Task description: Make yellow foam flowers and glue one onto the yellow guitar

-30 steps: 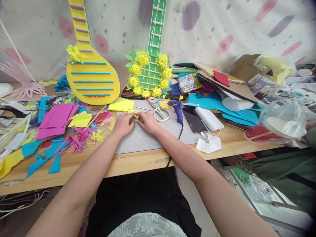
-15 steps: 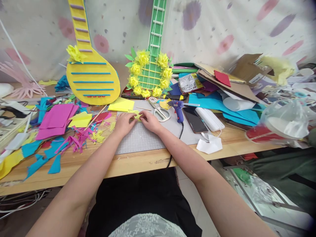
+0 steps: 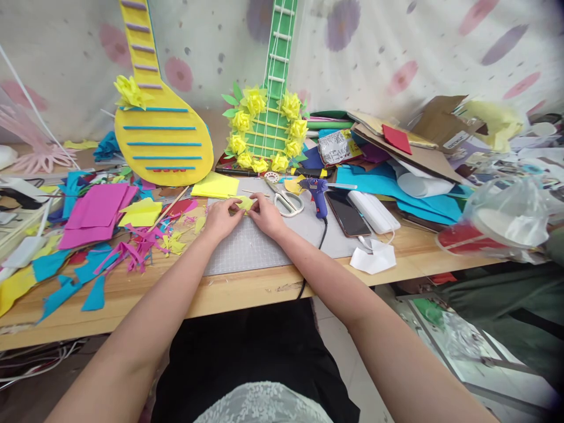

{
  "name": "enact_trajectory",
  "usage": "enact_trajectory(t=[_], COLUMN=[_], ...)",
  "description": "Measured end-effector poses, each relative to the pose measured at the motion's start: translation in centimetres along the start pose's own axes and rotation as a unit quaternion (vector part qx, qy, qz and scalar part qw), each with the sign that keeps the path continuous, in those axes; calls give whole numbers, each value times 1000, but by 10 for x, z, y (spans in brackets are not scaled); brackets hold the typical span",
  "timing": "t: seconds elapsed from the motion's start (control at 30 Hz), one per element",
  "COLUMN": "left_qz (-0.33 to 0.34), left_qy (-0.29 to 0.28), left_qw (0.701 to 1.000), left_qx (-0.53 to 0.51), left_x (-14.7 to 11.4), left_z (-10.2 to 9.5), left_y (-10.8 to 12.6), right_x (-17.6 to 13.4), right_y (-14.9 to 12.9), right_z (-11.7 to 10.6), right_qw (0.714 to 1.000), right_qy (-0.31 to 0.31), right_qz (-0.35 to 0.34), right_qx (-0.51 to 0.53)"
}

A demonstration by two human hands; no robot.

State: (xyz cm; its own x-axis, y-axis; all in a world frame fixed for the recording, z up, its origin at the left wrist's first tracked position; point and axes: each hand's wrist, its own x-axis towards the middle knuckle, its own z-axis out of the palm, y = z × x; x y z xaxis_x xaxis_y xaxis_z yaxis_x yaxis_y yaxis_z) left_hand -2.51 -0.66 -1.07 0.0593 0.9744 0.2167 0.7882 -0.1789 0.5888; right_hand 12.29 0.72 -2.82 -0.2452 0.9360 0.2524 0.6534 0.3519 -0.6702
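A small piece of yellow crepe paper (image 3: 244, 203) is pinched between my two hands, low over the grey cutting mat (image 3: 247, 252). My left hand (image 3: 224, 217) closes on its left side and my right hand (image 3: 266, 215) on its right; my fingers cover part of it. Just behind my hands lies a stack of yellow paper (image 3: 215, 185). White-handled scissors (image 3: 288, 204) rest to the right of my right hand, with a blue glue gun (image 3: 318, 197) beyond them.
A yellow paper lute shape (image 3: 165, 138) and a green one (image 3: 268, 132) ringed with yellow flowers stand against the curtain. Magenta paper (image 3: 97, 214) and scraps cover the left side. A phone (image 3: 348, 214), a power bank (image 3: 374, 211) and a bagged cup (image 3: 489, 226) are on the right.
The yellow paper between my fingers shows a little more and appears more spread. My hands stay nearly in place, and the view has shifted slightly.
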Motion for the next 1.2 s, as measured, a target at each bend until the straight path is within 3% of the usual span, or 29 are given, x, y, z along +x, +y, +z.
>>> enact_trajectory(t=[0.33, 1.0, 1.2], left_qz=[-13, -13, 2], left_qy=[15, 33, 20], left_qw=[999, 998, 993], left_qx=[50, 57, 115], left_x=[2, 0, -1], left_z=[5, 7, 7], left_y=[-1, 0, 2], right_x=[-1, -1, -1], right_y=[-5, -1, 2], right_z=[-3, -2, 1], right_qw=[1000, 999, 997], right_qy=[-13, -19, -19], right_qz=[-1, -32, -42], right_qx=[-20, -39, -56])
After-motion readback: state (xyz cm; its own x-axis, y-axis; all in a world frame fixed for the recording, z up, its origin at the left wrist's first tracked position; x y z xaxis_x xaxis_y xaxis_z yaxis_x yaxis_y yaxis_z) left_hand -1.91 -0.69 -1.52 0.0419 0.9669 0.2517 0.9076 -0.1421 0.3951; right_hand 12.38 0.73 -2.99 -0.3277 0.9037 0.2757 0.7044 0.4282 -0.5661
